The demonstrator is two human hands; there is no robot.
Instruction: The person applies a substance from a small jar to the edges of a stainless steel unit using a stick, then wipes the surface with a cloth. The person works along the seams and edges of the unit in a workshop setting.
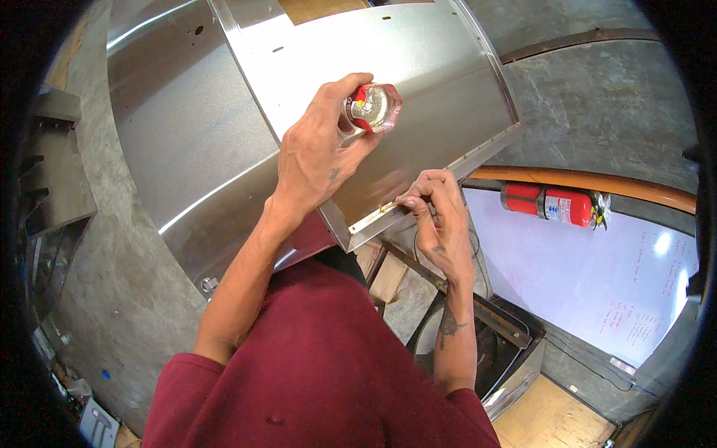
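Left hand (317, 157), fingers wrapped around a red-and-clear tape measure (373, 107) at 12 o'clock, partly hiding it; right hand (437, 213) pinches its yellow tape (373, 216) at the steel panel (358, 67) edge, tip obscured.

- One view only, from a fisheye camera worn on the person's head, the left of a side-by-side pair.
- It looks steeply down the person's own body: the red shirt (321, 373) fills the lower middle, and both forearms rise from it toward the centre.
- It sits close: the left hand (321, 153) and right hand (437, 213) lie mid-frame on a metal panel (224, 127) that spans the upper half.
- The lens bends straight edges: the panel's rim and the floor (597, 112) seams curve toward the dark round border.
- A whiteboard (597, 276) and fire extinguisher (549, 203) appear tilted at right.
- No second view shares the scene.
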